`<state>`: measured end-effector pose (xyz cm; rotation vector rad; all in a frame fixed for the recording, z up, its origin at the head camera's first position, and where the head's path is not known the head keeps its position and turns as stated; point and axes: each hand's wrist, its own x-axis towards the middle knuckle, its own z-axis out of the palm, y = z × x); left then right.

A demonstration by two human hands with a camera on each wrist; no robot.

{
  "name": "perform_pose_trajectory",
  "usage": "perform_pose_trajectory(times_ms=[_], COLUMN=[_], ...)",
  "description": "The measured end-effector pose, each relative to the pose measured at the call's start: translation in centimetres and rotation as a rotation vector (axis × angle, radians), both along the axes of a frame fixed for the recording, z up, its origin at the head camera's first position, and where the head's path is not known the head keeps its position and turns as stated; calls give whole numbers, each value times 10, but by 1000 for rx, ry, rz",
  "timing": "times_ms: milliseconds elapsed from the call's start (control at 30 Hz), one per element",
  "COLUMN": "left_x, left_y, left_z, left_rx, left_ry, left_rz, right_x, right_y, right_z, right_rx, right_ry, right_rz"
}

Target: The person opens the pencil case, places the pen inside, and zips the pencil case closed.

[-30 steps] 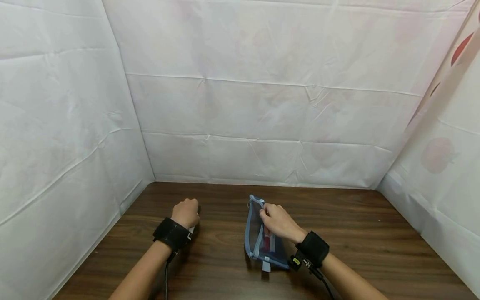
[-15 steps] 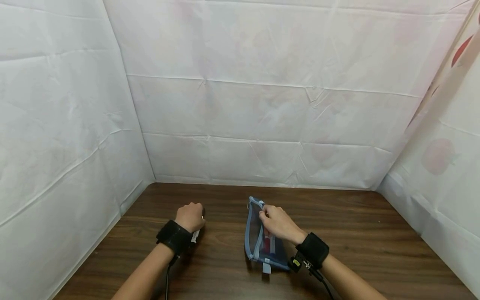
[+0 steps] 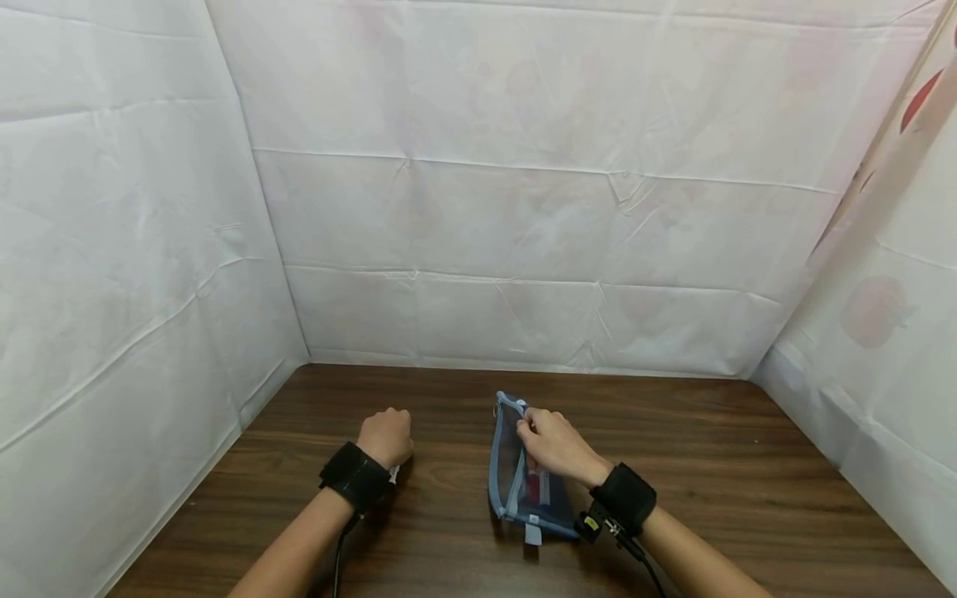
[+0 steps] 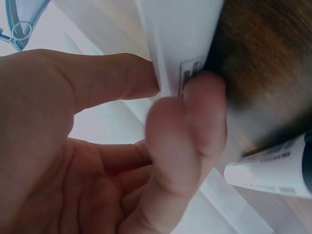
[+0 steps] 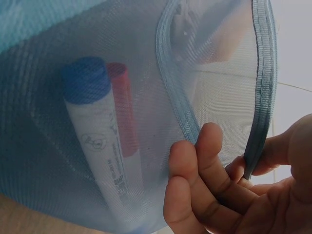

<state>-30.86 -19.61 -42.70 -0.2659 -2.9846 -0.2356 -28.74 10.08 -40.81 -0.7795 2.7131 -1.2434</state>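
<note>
My left hand (image 3: pixel 385 438) is low over the left half of the table, its thumb and fingers pinching a white marker (image 4: pixel 180 34) with a barcode label. Beside those fingers in the left wrist view lies a second white marker (image 4: pixel 265 173) with a black end. My right hand (image 3: pixel 557 444) grips the zipper edge of a blue mesh pencil case (image 3: pixel 559 508), whose mouth gapes toward the left. Through the mesh in the right wrist view I see a blue-capped white marker (image 5: pixel 95 136) and a red-capped marker (image 5: pixel 124 112). From the head, my left hand mostly hides its marker.
The dark wooden table (image 3: pixel 673 432) is enclosed by white cloth walls (image 3: pixel 523 224) at the back and both sides. A fabric tag (image 3: pixel 532 536) hangs from the case's near end. Cables trail from both wrist cameras.
My left hand has shifted slightly to the right and nearer, and now covers more of the white marker. The right hand and pencil case have stayed in place.
</note>
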Motion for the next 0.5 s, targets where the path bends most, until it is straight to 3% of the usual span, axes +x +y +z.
perform_pose_trajectory(times_ms=[300, 500], left_x=[-4, -9], left_y=[0, 2], left_z=[-6, -5], left_rx=[29, 93], left_ry=[32, 32], left_rz=[-15, 26], right_x=[-2, -2], right_y=[-1, -1], right_z=[-2, 0], right_rx=[0, 2], right_ry=[-3, -9], right_rz=[-5, -5])
